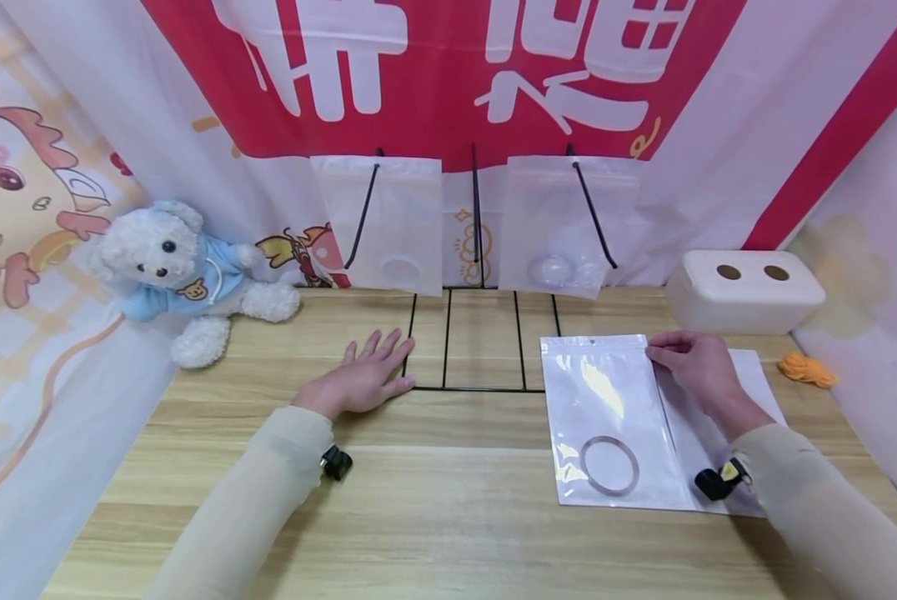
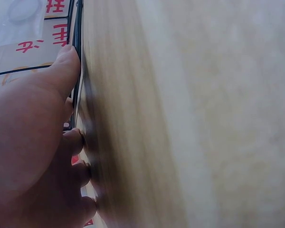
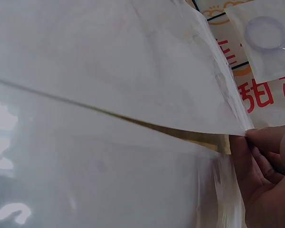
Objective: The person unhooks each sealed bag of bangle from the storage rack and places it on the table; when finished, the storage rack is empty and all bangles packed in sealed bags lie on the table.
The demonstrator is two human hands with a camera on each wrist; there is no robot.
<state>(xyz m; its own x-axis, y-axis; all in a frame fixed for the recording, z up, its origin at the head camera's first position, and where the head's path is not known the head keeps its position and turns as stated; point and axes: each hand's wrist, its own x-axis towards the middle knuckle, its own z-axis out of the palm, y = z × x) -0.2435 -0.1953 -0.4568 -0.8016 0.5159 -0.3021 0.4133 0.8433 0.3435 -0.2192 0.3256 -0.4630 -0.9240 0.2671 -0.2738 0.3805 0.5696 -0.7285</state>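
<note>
My right hand (image 1: 696, 371) pinches the top right corner of a clear zip bag (image 1: 598, 375) that lies on the wooden table (image 1: 433, 533). Inside this bag, near its bottom, is a thin ring shaped like a bangle (image 1: 583, 467). Partly under my right hand lies a second pale bag (image 1: 758, 387); the right wrist view shows a narrow gap between the two bags' edges. My left hand (image 1: 364, 375) rests on the table with fingers spread, its fingertips at the left side of a black wire rack's base (image 1: 446, 346).
Two clear bags, the left one (image 1: 388, 208) and the right one (image 1: 542, 208), hang from the rack's hooks, each with a round item low inside. Behind my right hand stands a white box (image 1: 741, 300) with two holes, near an orange cord bundle (image 1: 807, 369). A plush toy (image 1: 186, 267) sits back left.
</note>
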